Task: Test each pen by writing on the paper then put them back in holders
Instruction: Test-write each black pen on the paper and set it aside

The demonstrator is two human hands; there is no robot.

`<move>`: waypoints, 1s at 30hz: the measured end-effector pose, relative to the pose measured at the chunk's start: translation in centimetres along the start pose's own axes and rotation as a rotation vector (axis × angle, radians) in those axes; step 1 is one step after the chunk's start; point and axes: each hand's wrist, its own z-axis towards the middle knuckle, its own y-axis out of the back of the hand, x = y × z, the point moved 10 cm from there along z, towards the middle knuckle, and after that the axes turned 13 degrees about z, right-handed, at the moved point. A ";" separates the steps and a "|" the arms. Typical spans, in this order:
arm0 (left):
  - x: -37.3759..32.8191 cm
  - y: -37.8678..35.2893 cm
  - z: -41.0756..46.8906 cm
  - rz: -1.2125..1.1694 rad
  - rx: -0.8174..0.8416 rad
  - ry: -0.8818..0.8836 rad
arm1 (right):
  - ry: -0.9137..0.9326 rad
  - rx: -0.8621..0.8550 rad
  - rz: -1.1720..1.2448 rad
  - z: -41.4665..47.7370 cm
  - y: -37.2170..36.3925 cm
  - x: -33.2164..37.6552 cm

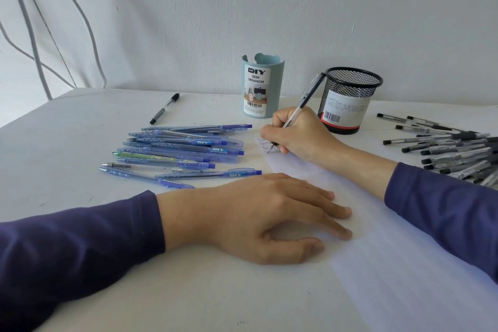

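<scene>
White table (67, 170): right grip (299, 132) pinches pen (304, 101), tip down-left on paper (404, 264); left grip (256, 213) flat, released.

Pens, paper and 2 holders on the white bench.
A clear pen (297, 113) stands tilted in the right hand (299, 135), its tip touching the far corner of the white paper (390, 250) beside a few short handwritten lines. The paper lies flat, running from that corner toward the near right. Blue pens (183, 151) lie heaped just left of it, black pens (452, 148) are heaped at the right, and 1 lone black pen (165, 108) lies farther back. A blue-grey holder (262, 86) and a black mesh holder (347, 100) stand upright behind the paper.
</scene>
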 end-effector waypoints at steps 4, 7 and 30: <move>0.1 0.1 -0.1 -0.001 0.001 0.005 | 0.008 -0.008 0.004 -0.1 0.1 0.1; 0.1 0.0 -0.1 0.002 0.007 0.004 | 0.013 -0.011 -0.003 -0.1 0.2 0.2; 0.1 0.0 -0.1 0.003 0.002 0.006 | 0.006 -0.056 -0.014 0.0 0.7 -0.1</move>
